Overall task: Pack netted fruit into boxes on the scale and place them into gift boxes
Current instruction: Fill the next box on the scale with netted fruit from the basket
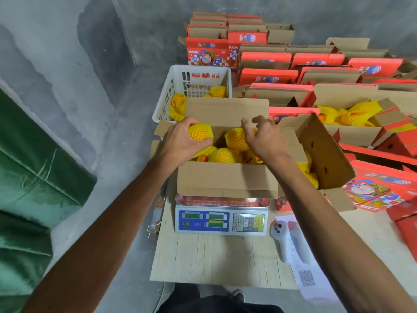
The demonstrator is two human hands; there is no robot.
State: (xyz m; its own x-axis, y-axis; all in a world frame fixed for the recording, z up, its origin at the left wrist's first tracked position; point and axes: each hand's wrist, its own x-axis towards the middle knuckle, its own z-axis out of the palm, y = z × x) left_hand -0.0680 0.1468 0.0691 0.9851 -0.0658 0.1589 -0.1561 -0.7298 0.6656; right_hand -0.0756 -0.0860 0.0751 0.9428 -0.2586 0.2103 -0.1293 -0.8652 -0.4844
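An open cardboard box (225, 180) stands on the scale (222, 219) in front of me, with several fruits in yellow foam netting (223, 155) inside. My left hand (180, 141) grips one netted fruit (199, 132) over the box's left end. My right hand (265, 137) hovers over the box with relaxed, spread fingers, just above another netted fruit (235, 138); whether it touches the fruit is unclear. Behind the box stands a white plastic basket (180, 86) holding more netted fruit (217, 91).
Many red gift boxes (266, 75) with open flaps fill the floor to the right and back; one (352, 116) holds netted fruit. A white handheld device (286, 240) lies right of the scale on the wooden board (221, 260). Green fabric (33, 177) lies at the left.
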